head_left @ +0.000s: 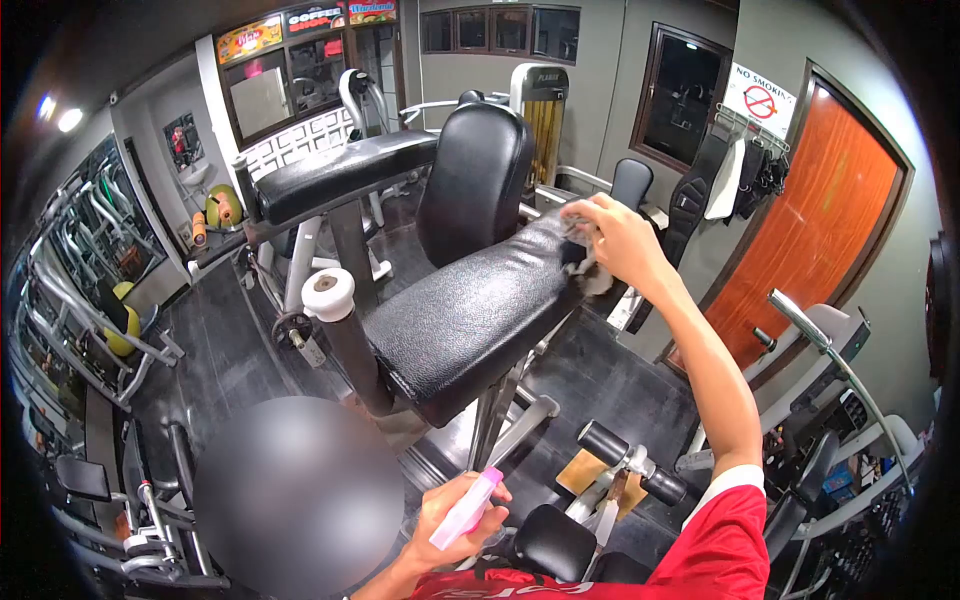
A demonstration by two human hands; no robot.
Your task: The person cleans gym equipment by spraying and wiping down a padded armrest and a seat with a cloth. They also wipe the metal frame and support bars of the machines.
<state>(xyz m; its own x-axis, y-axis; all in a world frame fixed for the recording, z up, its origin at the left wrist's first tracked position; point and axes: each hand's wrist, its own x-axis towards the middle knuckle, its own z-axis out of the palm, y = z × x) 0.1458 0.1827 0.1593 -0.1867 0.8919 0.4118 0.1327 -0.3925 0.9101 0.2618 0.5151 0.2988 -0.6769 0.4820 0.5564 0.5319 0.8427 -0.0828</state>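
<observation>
My right hand [622, 245] reaches forward to the far end of a black padded seat [470, 310]. Its fingers are bent over a crumpled grey cloth [597, 284], partly hidden and a little blurred, pressed against the leather. Low in the view, close to my body, my left hand [450, 520] is wrapped round a slim pink bottle [466, 510], tilted with its brighter end up. Behind the seat stands a black backrest [475, 180], and a padded arm [345, 175] runs off to the left.
A white-capped post [328, 293] rises at the seat's near left corner. Below are black foam rollers [635, 462]. Other machines line the left and right sides. A wooden door [815, 215] is at the right. A grey blurred circle [298, 495] covers the lower left.
</observation>
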